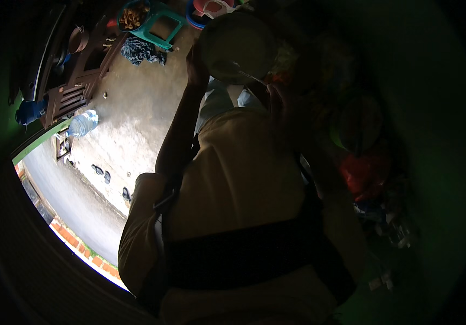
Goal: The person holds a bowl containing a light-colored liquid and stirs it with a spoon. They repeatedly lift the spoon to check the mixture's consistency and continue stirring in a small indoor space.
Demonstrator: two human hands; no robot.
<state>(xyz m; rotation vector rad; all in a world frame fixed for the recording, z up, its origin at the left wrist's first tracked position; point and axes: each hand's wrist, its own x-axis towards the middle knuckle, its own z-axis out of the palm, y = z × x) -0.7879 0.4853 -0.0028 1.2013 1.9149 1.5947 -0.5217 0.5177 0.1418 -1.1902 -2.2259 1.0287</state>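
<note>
In deep shadow, my left hand [197,67] grips the left side of a wide round bowl [239,34], held out in front of my body. The bowl looks dull and pale inside; whether that is its bare surface or some content, I cannot tell. My right hand [276,99] is at the bowl's near right side, its fingers closed around the handle of a metal spoon [253,76]. The spoon's head reaches into the bowl. Just right of the bowl, something orange-red [280,77] shows dimly, partly hidden.
A green plastic stool [170,42] bears a basin of brown pieces [134,17]. Dark patterned cloth [139,50] lies on the floor beside it. Blue and red basins [195,18] stand ahead. Leftward are a wooden cabinet [72,91], a large water bottle [83,123] and sandals [107,175]. A red bag [363,174] lies right.
</note>
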